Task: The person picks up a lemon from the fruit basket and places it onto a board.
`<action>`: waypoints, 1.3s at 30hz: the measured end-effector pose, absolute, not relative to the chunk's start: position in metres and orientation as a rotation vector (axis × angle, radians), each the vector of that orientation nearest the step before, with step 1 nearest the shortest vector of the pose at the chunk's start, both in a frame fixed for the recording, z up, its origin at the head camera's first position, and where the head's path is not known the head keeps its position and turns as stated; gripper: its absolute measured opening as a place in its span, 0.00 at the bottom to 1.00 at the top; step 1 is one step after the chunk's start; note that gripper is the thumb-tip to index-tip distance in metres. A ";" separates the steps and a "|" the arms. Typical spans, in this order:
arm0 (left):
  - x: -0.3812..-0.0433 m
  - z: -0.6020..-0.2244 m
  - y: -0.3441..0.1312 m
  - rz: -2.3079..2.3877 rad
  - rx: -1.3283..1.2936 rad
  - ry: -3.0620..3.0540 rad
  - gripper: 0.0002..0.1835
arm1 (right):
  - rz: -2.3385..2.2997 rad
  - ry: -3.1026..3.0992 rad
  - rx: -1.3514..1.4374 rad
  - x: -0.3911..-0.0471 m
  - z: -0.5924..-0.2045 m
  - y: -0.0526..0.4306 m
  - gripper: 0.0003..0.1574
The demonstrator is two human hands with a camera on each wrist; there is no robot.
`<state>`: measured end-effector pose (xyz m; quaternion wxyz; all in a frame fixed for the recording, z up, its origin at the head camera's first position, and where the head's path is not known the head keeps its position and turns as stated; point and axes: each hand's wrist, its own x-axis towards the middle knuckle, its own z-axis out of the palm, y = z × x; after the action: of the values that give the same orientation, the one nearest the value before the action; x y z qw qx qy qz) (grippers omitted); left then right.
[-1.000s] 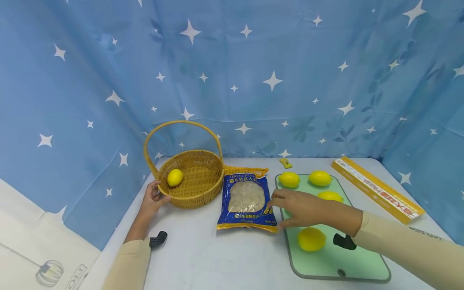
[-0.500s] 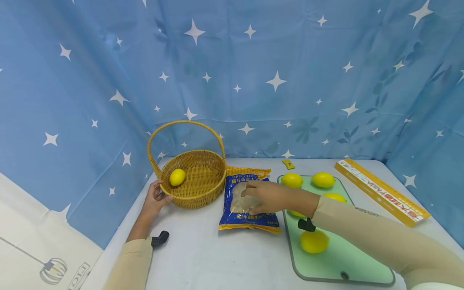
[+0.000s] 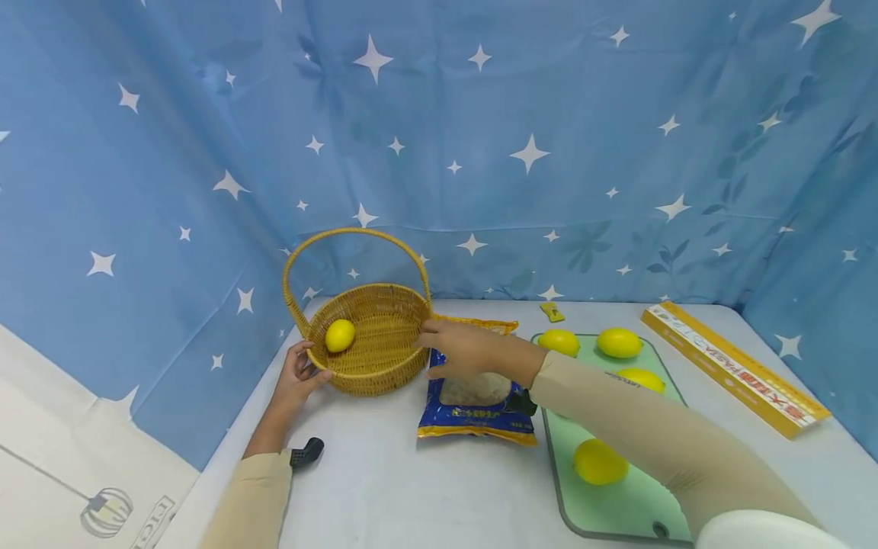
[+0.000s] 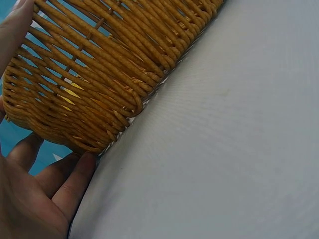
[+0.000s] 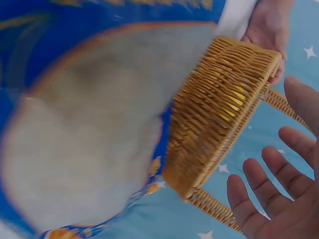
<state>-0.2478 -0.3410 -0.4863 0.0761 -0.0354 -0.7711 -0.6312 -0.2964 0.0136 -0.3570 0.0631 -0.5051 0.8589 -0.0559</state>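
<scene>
In the head view a round wicker basket point(image 3: 373, 374) with a tall hoop handle stands at the left, a yellow lemon point(image 3: 340, 335) lying inside. My left hand point(image 3: 296, 385) grips its left side, thumb toward the front and fingers around the wall, as the left wrist view also shows with the woven side point(image 4: 99, 64). My right hand point(image 3: 459, 349) hovers over a blue pasta bag point(image 3: 473, 419), fingertips right by the basket's right rim. Seen from the right wrist, the fingers point(image 5: 259, 179) are spread and relaxed, with nothing between them.
Several lemons, one of them near the front point(image 3: 600, 461), lie on a green cutting board point(image 3: 645, 511) at the right. Beyond it rests a long yellow pasta box point(image 3: 737, 366). A small yellow packet point(image 3: 552, 311) lies at the back, before a blue starry curtain point(image 3: 480, 152).
My right hand has moved left from the cutting board's edge, across the pasta bag, to the basket's right rim. My left hand has stayed at the basket; the lemon inside has not moved.
</scene>
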 end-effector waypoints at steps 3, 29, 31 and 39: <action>-0.249 -0.488 -0.337 -1.901 -0.115 -2.291 0.37 | -0.158 2.596 -1.599 -0.302 -0.356 0.003 0.35; -0.248 -0.486 -0.345 -1.921 -0.114 -2.291 0.38 | -0.305 2.631 -1.332 -0.343 -0.361 -0.108 0.37; -0.249 -0.486 -0.345 -1.924 -0.112 -2.290 0.38 | -0.297 2.645 -1.318 -0.345 -0.364 -0.114 0.37; -0.251 -0.487 -0.344 -1.937 -0.128 -2.279 0.37 | -0.395 2.624 -1.263 -0.355 -0.379 -0.138 0.35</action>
<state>-0.2511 -0.3439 -0.4867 0.0742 -0.0426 -0.7592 -0.6452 -0.3552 -0.1382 -0.3785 0.1011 -0.4275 0.8883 -0.1338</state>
